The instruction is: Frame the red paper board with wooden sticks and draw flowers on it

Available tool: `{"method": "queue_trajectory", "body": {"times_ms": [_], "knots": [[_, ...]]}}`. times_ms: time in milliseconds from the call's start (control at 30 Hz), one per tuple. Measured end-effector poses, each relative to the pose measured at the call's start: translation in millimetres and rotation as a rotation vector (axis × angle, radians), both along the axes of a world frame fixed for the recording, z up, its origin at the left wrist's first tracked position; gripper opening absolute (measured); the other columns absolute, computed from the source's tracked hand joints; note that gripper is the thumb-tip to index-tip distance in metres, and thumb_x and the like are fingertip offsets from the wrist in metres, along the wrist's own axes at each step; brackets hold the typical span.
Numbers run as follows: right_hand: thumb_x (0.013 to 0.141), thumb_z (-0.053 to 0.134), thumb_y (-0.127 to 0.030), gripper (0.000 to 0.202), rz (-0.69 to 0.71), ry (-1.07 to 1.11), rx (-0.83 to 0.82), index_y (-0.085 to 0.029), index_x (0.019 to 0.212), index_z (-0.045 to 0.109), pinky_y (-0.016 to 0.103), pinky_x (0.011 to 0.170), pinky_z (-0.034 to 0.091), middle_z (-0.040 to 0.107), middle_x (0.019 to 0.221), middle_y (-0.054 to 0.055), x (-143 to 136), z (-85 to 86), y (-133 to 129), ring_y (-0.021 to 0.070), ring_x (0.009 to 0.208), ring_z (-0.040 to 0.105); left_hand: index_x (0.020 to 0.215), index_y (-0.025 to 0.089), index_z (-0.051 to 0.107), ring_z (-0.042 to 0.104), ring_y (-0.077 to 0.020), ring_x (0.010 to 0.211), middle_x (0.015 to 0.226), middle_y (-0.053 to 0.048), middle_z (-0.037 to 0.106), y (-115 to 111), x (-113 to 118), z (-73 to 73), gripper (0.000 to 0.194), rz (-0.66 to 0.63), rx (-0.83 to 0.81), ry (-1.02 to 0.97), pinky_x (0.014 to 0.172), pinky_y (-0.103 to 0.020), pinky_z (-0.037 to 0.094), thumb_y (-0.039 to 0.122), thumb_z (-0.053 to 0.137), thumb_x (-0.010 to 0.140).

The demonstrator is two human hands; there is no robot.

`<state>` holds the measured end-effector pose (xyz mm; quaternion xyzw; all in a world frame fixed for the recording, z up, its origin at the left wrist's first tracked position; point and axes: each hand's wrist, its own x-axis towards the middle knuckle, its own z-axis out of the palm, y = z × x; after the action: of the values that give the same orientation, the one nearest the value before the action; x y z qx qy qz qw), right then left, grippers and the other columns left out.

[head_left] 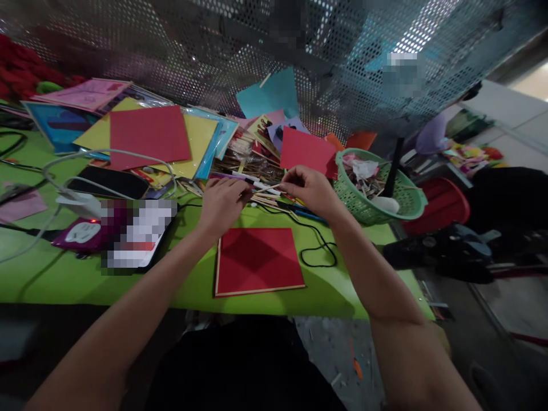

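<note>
Between the thumb and fingers of my right hand [310, 189] is one end of a thin wooden stick [270, 188]. My left hand [225, 202] is closed at the stick's other end; its fingertips are partly hidden. Beneath both hands lies a loose bunch of similar sticks [268, 200], with pens beside them. Nearer to me, a red card [259, 260] rests flat on the green table [192, 291]. Pale wooden strips run along the card's left and front edges.
A green basket [370, 208] of scraps stands at the right, with a black cord [319, 265] left of it. Coloured cards [149, 137] are piled at the back left. A phone [158, 228], a purple power adapter [83, 233] and cables lie left. Perforated metal [205, 51] rises behind.
</note>
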<state>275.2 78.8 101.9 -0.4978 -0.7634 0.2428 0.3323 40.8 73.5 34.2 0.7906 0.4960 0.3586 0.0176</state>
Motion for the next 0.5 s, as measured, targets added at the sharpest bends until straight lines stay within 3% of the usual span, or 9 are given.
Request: {"method": "queue_trajectory", "body": {"times_ms": [200,367,433,500], "knots": [[0.079,0.079,-0.047,0.032,0.01,0.295,-0.049,-0.021,0.082,0.061,0.027,0.057,0.042,0.058,0.069,-0.004,-4.5,-3.8,-0.9,0.0115,0.058,0.053,0.089,0.024,0.071,0.071,-0.0223,0.096,0.096,-0.003,0.079,-18.8,-9.9,12.8,0.011,-0.015,0.017,-0.119,0.089,-0.037,0.046,0.026,0.063,0.096],[0.078,0.082,-0.039,0.027,-0.007,0.427,-0.062,-0.022,0.082,0.061,0.024,0.055,0.045,0.06,0.073,-0.004,5.4,3.9,-10.4,0.0089,0.057,0.055,0.099,0.028,0.072,0.07,-0.0224,0.095,0.098,-0.001,0.077,-82.5,-52.4,28.5,0.014,-0.001,0.012,-0.21,0.09,-0.04,0.051,0.037,0.061,0.097],[0.079,0.082,-0.035,0.024,-0.03,0.438,-0.066,-0.022,0.082,0.062,0.023,0.055,0.047,0.062,0.074,-0.004,12.5,7.4,-15.6,0.0086,0.058,0.055,0.102,0.037,0.072,0.07,-0.0246,0.088,0.093,0.003,0.077,-117.0,-84.6,18.5,0.013,-0.013,-0.039,-0.184,0.087,-0.044,0.053,0.041,0.062,0.095],[0.08,0.081,-0.033,0.022,-0.051,0.437,-0.065,-0.022,0.082,0.062,0.022,0.055,0.049,0.062,0.075,-0.004,20.1,9.2,-20.0,0.0085,0.059,0.056,0.118,0.058,0.066,0.07,-0.0275,0.088,0.093,0.012,0.077,-149.6,-124.9,-5.2,0.029,-0.02,-0.222,-0.073,0.08,-0.048,0.055,0.049,0.054,0.093]]}}
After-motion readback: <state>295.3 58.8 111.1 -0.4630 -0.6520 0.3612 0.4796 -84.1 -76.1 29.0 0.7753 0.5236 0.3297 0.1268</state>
